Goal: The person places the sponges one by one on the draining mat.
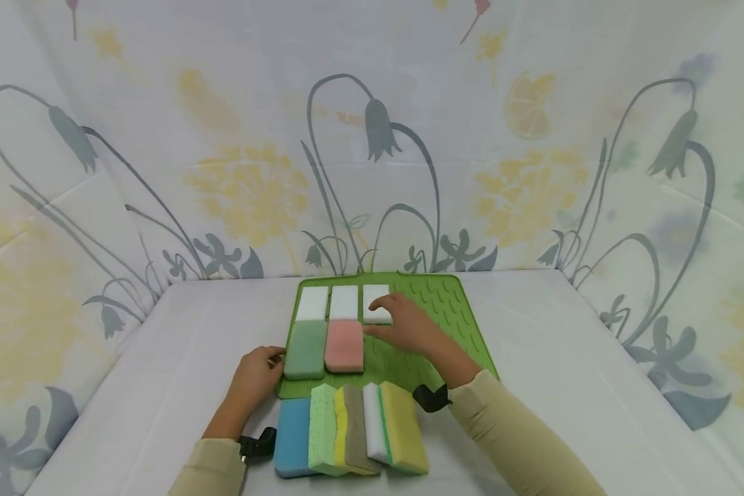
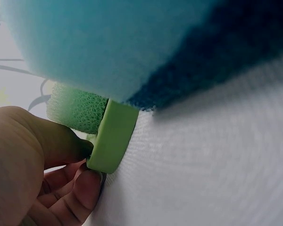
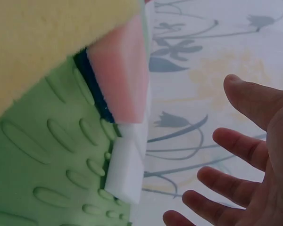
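Observation:
My left hand (image 1: pixel 254 375) pinches the left edge of a green ridged mat (image 1: pixel 437 303); the left wrist view has the thumb on top of the rim (image 2: pixel 115 139) and fingers beneath it. Beside that hand a green sponge (image 1: pixel 306 351) lies on the mat, and a pink sponge (image 1: pixel 344 344) is right of it. Behind them stand three white sponge blocks (image 1: pixel 313 303) in a row. Over the rightmost white block (image 1: pixel 378 313) my right hand (image 1: pixel 412 327) reaches with fingers apart. In the right wrist view its spread fingers (image 3: pixel 240 146) hold nothing.
Along the mat's front edge several sponges are lined up: a blue one (image 1: pixel 294 437), a speckled light green one (image 1: pixel 322 427), a brown-and-yellow one (image 1: pixel 361 430), a white-and-green one and a yellow one (image 1: pixel 403 427). A flower-printed cloth (image 1: pixel 254 193) hangs behind the white table (image 1: pixel 545 344).

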`<state>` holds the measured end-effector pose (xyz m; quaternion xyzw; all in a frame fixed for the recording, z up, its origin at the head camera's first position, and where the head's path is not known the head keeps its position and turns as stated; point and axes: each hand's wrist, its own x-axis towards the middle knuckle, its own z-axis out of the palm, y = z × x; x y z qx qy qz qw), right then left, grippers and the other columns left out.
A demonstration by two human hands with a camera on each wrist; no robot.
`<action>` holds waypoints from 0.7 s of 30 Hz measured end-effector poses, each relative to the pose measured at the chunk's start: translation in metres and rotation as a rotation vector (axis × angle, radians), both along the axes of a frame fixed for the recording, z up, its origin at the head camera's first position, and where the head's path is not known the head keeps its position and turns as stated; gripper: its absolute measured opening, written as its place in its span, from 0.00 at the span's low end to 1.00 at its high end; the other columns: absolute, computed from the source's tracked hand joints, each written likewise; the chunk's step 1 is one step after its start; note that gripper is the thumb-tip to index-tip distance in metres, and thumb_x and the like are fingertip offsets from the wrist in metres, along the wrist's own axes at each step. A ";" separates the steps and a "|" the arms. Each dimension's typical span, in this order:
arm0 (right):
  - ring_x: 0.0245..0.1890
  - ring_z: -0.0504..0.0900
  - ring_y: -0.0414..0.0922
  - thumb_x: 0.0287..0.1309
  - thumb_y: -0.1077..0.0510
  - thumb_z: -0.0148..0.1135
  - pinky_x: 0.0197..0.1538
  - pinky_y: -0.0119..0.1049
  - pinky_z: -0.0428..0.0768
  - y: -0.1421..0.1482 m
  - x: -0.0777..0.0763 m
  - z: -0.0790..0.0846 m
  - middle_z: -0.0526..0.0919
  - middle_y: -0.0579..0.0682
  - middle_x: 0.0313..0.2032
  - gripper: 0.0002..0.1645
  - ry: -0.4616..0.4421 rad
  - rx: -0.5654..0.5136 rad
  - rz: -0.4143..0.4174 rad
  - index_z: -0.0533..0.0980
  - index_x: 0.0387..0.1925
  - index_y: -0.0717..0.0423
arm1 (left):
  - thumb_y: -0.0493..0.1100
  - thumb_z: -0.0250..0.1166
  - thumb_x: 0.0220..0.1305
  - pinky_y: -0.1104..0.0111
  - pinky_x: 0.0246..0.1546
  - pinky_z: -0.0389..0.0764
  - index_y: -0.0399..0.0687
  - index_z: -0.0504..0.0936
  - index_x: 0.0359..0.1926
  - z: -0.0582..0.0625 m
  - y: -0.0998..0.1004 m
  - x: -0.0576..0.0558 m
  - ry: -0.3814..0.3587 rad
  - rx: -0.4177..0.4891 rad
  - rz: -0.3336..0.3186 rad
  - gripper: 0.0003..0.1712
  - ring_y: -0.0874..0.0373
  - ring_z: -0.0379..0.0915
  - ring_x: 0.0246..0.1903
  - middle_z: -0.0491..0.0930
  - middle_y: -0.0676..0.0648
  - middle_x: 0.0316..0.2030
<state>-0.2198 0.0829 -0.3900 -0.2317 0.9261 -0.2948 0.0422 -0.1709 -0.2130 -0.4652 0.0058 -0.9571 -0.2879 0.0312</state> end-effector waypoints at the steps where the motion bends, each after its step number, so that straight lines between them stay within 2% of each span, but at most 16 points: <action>1: 0.65 0.68 0.57 0.62 0.42 0.61 0.61 0.55 0.72 0.001 0.003 0.001 0.67 0.56 0.65 0.29 0.000 0.000 0.004 0.72 0.60 0.49 | 0.36 0.58 0.64 0.55 0.38 0.81 0.31 0.80 0.54 0.000 0.000 0.000 -0.001 0.002 -0.001 0.19 0.45 0.80 0.41 0.82 0.38 0.41; 13: 0.65 0.70 0.54 0.60 0.38 0.62 0.61 0.54 0.72 0.015 0.041 0.007 0.67 0.54 0.66 0.31 -0.001 0.002 0.059 0.72 0.61 0.45 | 0.36 0.57 0.64 0.57 0.36 0.80 0.31 0.80 0.53 0.001 -0.001 0.000 0.015 -0.008 -0.004 0.18 0.48 0.79 0.39 0.83 0.39 0.39; 17: 0.67 0.68 0.54 0.59 0.36 0.61 0.62 0.55 0.71 0.019 0.053 0.009 0.66 0.52 0.67 0.31 -0.009 0.007 0.068 0.72 0.61 0.42 | 0.36 0.57 0.64 0.57 0.36 0.80 0.31 0.80 0.53 0.000 -0.001 -0.001 0.008 -0.014 -0.012 0.19 0.48 0.80 0.39 0.83 0.39 0.39; 21: 0.65 0.69 0.53 0.59 0.35 0.61 0.61 0.54 0.73 0.023 0.064 0.009 0.66 0.49 0.67 0.31 -0.021 0.002 0.085 0.71 0.61 0.39 | 0.36 0.58 0.64 0.56 0.37 0.80 0.31 0.80 0.53 0.001 -0.001 0.000 0.005 -0.018 -0.018 0.19 0.47 0.80 0.39 0.83 0.39 0.40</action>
